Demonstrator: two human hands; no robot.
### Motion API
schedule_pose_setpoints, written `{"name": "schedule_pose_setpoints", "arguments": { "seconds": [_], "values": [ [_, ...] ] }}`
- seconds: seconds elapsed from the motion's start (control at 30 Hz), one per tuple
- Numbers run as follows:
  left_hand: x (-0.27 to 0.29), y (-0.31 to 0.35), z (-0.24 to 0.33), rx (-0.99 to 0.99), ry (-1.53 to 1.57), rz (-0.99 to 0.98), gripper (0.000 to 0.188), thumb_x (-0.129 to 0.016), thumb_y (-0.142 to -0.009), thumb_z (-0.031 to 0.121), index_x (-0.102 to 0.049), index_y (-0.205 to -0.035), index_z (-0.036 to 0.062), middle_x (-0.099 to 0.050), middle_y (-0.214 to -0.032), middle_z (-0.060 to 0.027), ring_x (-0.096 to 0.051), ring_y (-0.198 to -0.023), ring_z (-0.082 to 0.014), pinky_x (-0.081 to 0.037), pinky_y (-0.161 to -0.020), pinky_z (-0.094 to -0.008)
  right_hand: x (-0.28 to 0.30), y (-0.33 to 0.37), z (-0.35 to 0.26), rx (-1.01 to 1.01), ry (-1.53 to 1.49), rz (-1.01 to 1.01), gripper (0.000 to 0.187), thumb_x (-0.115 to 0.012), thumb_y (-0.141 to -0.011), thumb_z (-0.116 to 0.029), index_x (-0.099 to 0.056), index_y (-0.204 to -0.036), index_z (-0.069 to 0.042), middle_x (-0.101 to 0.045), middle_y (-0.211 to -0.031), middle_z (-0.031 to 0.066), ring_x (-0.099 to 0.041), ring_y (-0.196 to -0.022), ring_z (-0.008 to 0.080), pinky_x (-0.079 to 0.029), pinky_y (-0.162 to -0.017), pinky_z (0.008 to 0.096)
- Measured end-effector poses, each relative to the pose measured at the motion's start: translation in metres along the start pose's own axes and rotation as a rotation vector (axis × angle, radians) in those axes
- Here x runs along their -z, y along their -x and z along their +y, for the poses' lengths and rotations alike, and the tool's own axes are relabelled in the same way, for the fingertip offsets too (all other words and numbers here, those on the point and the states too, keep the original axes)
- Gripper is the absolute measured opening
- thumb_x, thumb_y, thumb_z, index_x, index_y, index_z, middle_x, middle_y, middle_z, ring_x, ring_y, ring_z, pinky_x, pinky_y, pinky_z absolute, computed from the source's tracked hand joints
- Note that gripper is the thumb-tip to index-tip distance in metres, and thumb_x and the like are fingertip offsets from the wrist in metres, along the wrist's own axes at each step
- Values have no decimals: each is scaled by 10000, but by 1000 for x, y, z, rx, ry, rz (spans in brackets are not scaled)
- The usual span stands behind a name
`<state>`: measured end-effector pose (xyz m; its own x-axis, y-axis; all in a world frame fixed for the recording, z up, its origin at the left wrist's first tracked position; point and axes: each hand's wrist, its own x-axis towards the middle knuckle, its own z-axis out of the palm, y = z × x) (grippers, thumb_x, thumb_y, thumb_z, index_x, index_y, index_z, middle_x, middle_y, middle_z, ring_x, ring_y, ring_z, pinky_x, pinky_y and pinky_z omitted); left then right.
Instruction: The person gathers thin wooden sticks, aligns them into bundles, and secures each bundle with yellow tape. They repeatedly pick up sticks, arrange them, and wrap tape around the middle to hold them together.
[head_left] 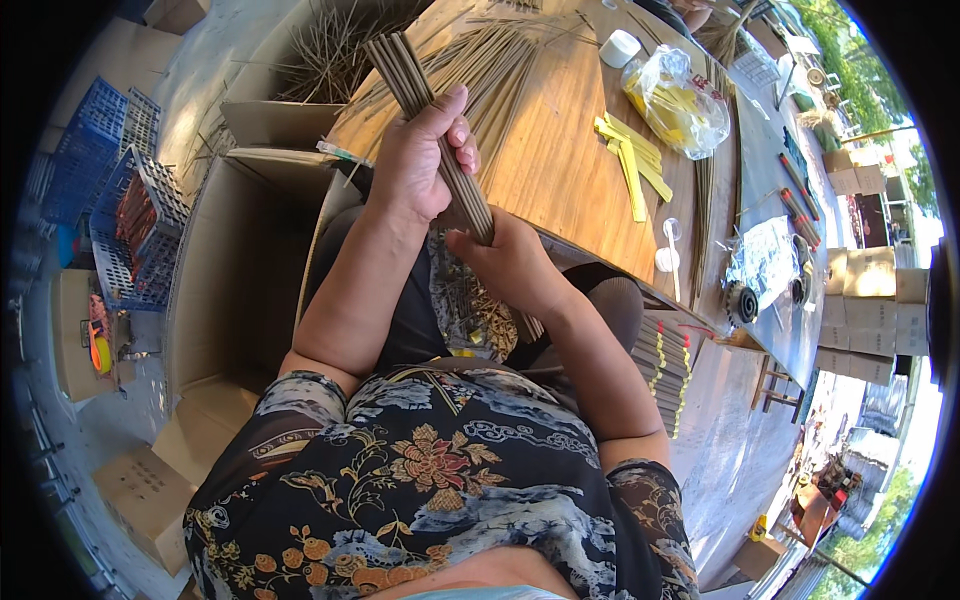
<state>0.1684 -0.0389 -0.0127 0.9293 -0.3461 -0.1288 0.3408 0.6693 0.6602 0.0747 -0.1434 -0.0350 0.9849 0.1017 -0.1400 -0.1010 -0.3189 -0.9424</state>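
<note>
A bundle of thin brown incense sticks (400, 72) slants across the middle of the view, over the near edge of the wooden table. My left hand (418, 160) is wrapped round its upper half, the thumb lying along the sticks. Lower down, my right hand (510, 258) grips the bottom end, with its fingertips partly hidden behind the bundle. Many loose sticks (497, 75) lie fanned out on the table (545, 150) just beyond my left hand. Yellow paper strips (634, 165) rest farther right, beside a clear plastic bag (680, 100) of more yellow strips.
An open cardboard box (235, 270) stands close at my left. Another box (275, 125) behind it holds a tangle of sticks. Blue plastic crates (120, 200) sit farther left. A white tape roll (620, 48), a crumpled clear bag (765, 255) and stacked cartons (865, 300) are to the right.
</note>
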Motion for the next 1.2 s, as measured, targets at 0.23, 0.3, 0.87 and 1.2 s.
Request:
{"name": "schedule_pose_setpoints", "arguments": {
  "seconds": [0.23, 0.3, 0.87, 1.2],
  "values": [
    [4, -2, 17, -5, 122, -183, 244, -577, -850, 289, -487, -708, 112, -438, -545, 22, -420, -453, -94, -353, -421, -227, 5, 18, -16, -35, 88, -15, 297, -597, -812, -240, -481, -818, 33, -562, -638, 145, -565, -583, 265, -453, -590, 382],
    [-1, 1, 15, -49, 65, -106, 242, -582, -846, 287, -489, -709, 111, -451, -553, 18, -429, -458, -101, -363, -434, -234, 2, 19, -10, 2, 157, 64, 298, -598, -806, -242, -488, -822, 35, -567, -665, 192, -579, -638, 318, -451, -608, 389],
    [-21, 34, 12, -15, 30, -141, 247, -495, -897, 282, -460, -711, 123, -419, -521, 34, -390, -421, -77, -327, -402, -215, -2, 31, -8, 165, 112, 99, 254, -598, -822, -223, -469, -761, -14, -488, -547, 34, -475, -450, 97, -392, -428, 253],
    [-13, 26, 17, -52, 53, -144, 250, -540, -872, 301, -468, -725, 112, -441, -551, 20, -414, -463, -91, -357, -447, -218, 5, 34, -25, -99, 27, -71, 225, -573, -809, -189, -501, -812, 24, -544, -634, 130, -541, -593, 230, -425, -556, 322]
  ]
}}
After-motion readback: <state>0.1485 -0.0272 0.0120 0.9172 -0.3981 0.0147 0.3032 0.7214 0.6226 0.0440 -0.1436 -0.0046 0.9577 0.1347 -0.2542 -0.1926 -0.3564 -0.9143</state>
